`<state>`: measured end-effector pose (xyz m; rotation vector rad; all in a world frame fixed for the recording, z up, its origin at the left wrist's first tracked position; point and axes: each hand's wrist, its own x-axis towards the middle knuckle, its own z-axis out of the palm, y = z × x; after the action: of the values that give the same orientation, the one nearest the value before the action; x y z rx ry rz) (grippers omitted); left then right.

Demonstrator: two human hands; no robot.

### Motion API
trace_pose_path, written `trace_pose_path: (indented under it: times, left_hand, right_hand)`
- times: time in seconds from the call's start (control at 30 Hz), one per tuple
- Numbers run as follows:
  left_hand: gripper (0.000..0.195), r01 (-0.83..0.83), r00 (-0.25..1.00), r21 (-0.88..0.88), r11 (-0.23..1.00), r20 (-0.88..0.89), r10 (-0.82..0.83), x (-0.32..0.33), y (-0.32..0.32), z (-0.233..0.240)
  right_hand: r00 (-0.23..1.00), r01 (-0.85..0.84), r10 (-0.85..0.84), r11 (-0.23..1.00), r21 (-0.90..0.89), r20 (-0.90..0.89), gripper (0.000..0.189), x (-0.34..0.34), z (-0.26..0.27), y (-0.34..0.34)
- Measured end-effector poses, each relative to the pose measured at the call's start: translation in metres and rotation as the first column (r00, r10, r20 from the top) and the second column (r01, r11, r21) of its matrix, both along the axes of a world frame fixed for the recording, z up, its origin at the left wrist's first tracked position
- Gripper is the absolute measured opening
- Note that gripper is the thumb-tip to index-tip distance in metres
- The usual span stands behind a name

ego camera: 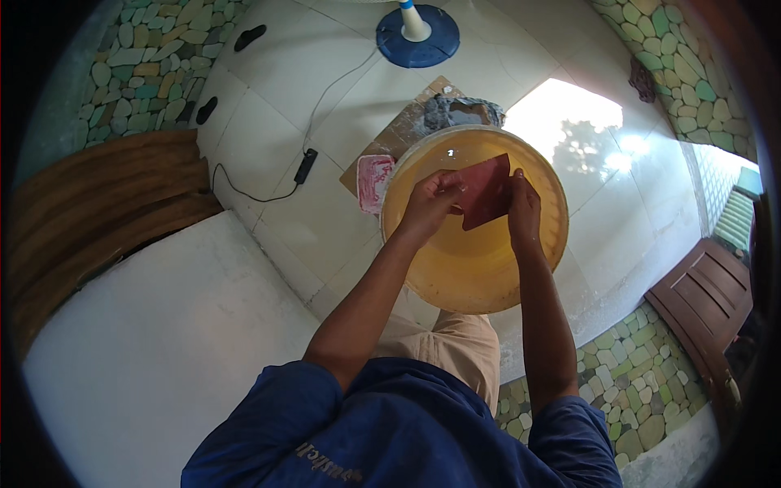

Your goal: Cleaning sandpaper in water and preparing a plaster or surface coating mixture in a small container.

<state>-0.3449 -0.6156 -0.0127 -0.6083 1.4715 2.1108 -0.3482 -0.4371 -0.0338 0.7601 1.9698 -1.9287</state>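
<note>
My left hand (432,204) grips the left part of a flat, dark red sheet (486,192), perhaps sandpaper, its thumb on top. At the sheet's right edge is my right hand (523,204), fingers raised; whether it grips the edge or only touches it I cannot tell. Both hands are over a large round yellow basin (470,293), which seems to hold water. Left of the basin lies a pink and white rectangular tray or block (374,183). Behind the rim, a grey, crusted object (467,114) rests on a brown board (390,135).
A fan with a round blue base (418,36) stands on the tiled floor. Its cable runs to a black power strip (305,166) on the left. Two dark slippers (250,38) lie apart at upper left. A brown wooden door panel (708,293) is at right.
</note>
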Motion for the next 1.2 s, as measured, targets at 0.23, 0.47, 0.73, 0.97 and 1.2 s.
trace_pose_path:
  times: [0.23,0.47,0.73,0.97,1.2]
  left_hand:
    - [0.022,-0.146,0.989,0.217,0.965,0.069,0.134,0.013,-0.041,0.043]
    - [0.024,-0.285,0.946,0.335,0.898,0.249,0.207,0.031,-0.02,0.029]
    - [0.062,0.151,0.985,-0.196,0.969,-0.052,-0.164,0.059,-0.028,0.035]
    - [0.051,0.153,0.985,-0.084,0.985,-0.071,-0.16,0.05,-0.057,0.056]
    - [0.043,0.174,0.939,-0.245,0.954,-0.251,-0.236,0.051,-0.059,0.06]
  right_hand:
    - [0.992,-0.128,0.128,0.985,-0.114,-0.011,0.048,0.002,0.023,0.0]
    - [0.997,0.072,-0.06,0.744,-0.665,0.04,0.041,0.031,0.08,-0.013]
    - [0.977,-0.214,0.214,0.976,0.039,0.0,0.014,0.019,0.131,0.004]
    - [0.81,-0.587,0.488,0.69,0.424,0.327,0.015,0.005,0.091,0.003]
    - [0.707,-0.704,0.574,0.514,0.49,0.414,0.019,0.007,0.08,-0.01]
